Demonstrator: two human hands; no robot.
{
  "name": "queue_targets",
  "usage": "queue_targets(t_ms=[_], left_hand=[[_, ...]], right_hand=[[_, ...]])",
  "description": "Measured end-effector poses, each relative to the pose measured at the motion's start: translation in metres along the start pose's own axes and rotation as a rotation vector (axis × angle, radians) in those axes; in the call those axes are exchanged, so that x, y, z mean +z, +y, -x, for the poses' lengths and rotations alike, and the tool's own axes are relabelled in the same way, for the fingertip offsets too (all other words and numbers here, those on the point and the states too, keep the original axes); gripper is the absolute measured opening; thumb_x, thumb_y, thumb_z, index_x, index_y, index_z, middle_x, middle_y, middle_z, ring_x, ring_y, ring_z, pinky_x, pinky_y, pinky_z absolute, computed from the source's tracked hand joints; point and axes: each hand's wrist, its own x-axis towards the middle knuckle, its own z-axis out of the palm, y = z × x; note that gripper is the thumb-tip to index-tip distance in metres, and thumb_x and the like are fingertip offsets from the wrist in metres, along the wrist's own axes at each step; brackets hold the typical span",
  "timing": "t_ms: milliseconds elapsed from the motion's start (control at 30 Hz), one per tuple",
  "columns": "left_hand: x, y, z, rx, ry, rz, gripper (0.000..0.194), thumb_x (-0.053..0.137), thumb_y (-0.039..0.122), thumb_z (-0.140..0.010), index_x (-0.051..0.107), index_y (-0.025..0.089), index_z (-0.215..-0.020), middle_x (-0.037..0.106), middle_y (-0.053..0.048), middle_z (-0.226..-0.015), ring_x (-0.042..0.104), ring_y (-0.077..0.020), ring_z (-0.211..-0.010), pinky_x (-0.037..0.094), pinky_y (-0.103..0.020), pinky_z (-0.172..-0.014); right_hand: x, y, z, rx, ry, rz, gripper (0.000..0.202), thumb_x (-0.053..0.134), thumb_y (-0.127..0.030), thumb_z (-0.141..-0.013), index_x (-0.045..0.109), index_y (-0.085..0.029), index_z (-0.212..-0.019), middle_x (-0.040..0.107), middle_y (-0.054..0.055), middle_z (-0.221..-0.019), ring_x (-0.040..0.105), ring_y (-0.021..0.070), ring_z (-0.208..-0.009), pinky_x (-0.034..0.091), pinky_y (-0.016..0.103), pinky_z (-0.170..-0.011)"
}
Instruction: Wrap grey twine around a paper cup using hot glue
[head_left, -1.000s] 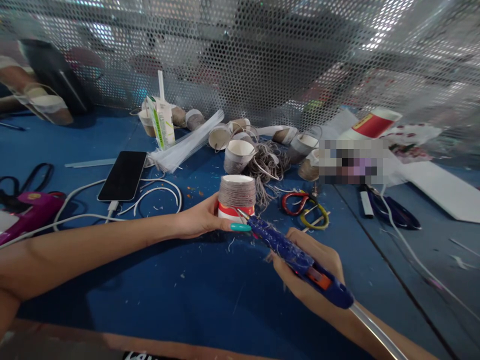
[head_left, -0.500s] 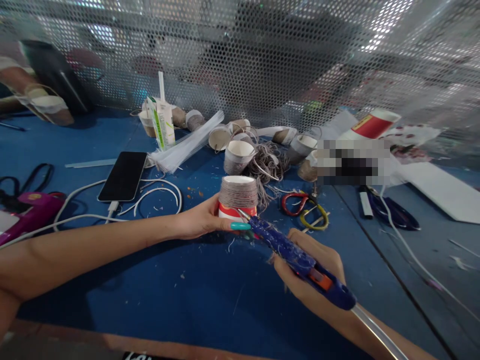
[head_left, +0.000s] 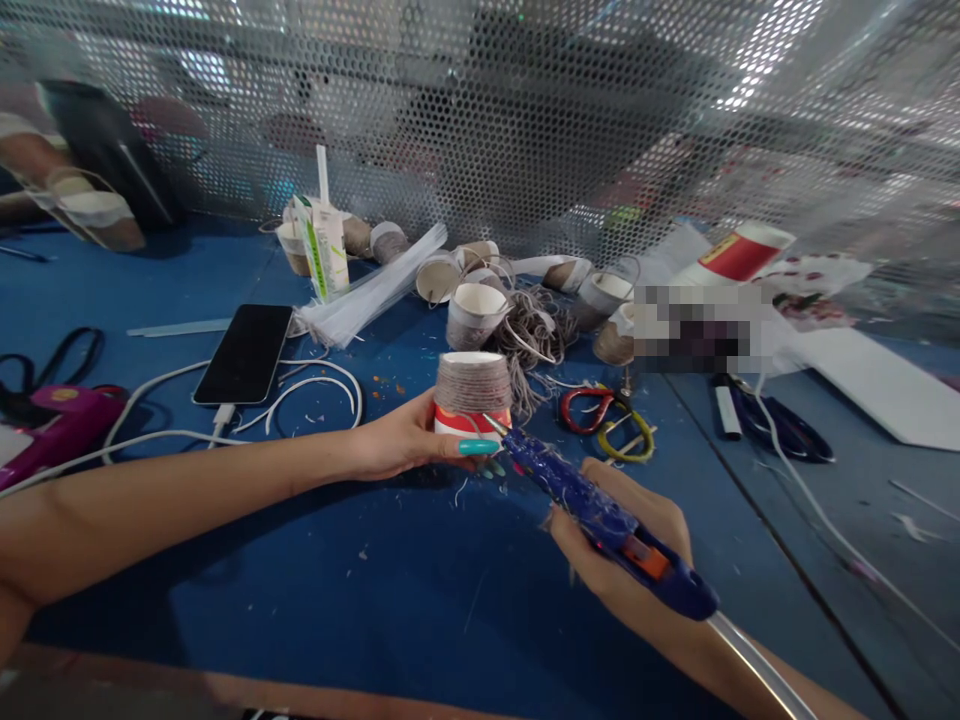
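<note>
1. The left hand (head_left: 409,440) has its grip closed around the side of a paper cup (head_left: 473,385), thumb with its long turquoise nail lying across the front.
2. The right hand (head_left: 637,515) holds a blue glue gun (head_left: 574,495) by the body, its grip wrapped around it; a clear glue stick (head_left: 754,655) runs out of the back.
3. The cup sits between the hands, white end up, grey cord wound around its upper part and a red and white printed band bare below. The gun's metal nozzle points at this band; I cannot tell whether they touch.
4. Just behind the cup stands a cord-wrapped cup (head_left: 476,325), with a heap of grey cord (head_left: 536,325) beside it.
5. Near the right hand lie scissors (head_left: 631,459) with red and yellow handles.
6. Farther left on the blue worktop (head_left: 375,600) are a phone (head_left: 244,355), a bundle of translucent sticks (head_left: 375,295) and a drink carton (head_left: 326,255).
7. A perforated metal screen (head_left: 450,120) rises behind everything.
</note>
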Motion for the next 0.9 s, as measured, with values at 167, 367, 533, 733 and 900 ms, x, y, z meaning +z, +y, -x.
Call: queue_targets(t_ms=[167,367,533,733,900], left_hand=[[-0.0045,-0.0036,0.0001,0.006,-0.012,0.038,0.047,0.086,0.017,-0.066,0.062,0.016,-0.107,0.071,-0.005,-0.094,0.069,-0.0143,-0.082,0.053,-0.029,-0.078],[-0.0075,-0.0049,0.0004,-0.005,0.009,0.058,0.053,0.087,0.019,-0.064,0.061,0.018,-0.110,0.071,-0.005,-0.099,0.069,-0.0154,-0.085,0.054,-0.031,-0.081],[-0.0073,-0.0034,0.0021,-0.008,0.019,0.053,0.046,0.084,0.017,-0.068,0.062,0.018,-0.108,0.071,-0.005,-0.099,0.069,-0.0160,-0.085,0.053,-0.032,-0.081],[-0.0080,-0.0035,0.0029,0.020,-0.015,0.061,0.044,0.083,0.020,-0.070,0.063,0.018,-0.110,0.071,-0.008,-0.103,0.068,-0.0183,-0.086,0.051,-0.035,-0.082],[-0.0076,-0.0009,0.0025,0.018,-0.030,0.064,0.046,0.084,0.021,-0.069,0.065,0.018,-0.110,0.071,-0.008,-0.105,0.068,-0.0186,-0.088,0.051,-0.034,-0.082]], right_hand=[[-0.0021,0.0005,-0.0002,-0.006,0.005,-0.001,0.027,0.054,-0.014,-0.077,0.037,-0.024,-0.059,0.043,-0.007,-0.051,0.042,0.0073,-0.041,0.035,0.022,-0.041],[-0.0018,0.0024,0.0004,0.026,0.023,-0.044,0.026,0.055,-0.014,-0.075,0.037,-0.024,-0.059,0.044,-0.007,-0.050,0.045,0.0085,-0.042,0.037,0.023,-0.042],[-0.0007,0.0026,0.0005,0.060,0.032,-0.049,0.026,0.055,-0.015,-0.074,0.037,-0.024,-0.058,0.044,-0.007,-0.048,0.044,0.0088,-0.041,0.036,0.023,-0.043],[-0.0010,0.0017,0.0009,0.093,0.035,-0.031,0.025,0.054,-0.014,-0.074,0.038,-0.024,-0.058,0.045,-0.006,-0.048,0.044,0.0087,-0.041,0.037,0.023,-0.044],[-0.0003,0.0027,0.0015,0.100,0.051,-0.023,0.025,0.055,-0.015,-0.073,0.038,-0.024,-0.057,0.044,-0.006,-0.048,0.043,0.0086,-0.042,0.036,0.023,-0.044]])
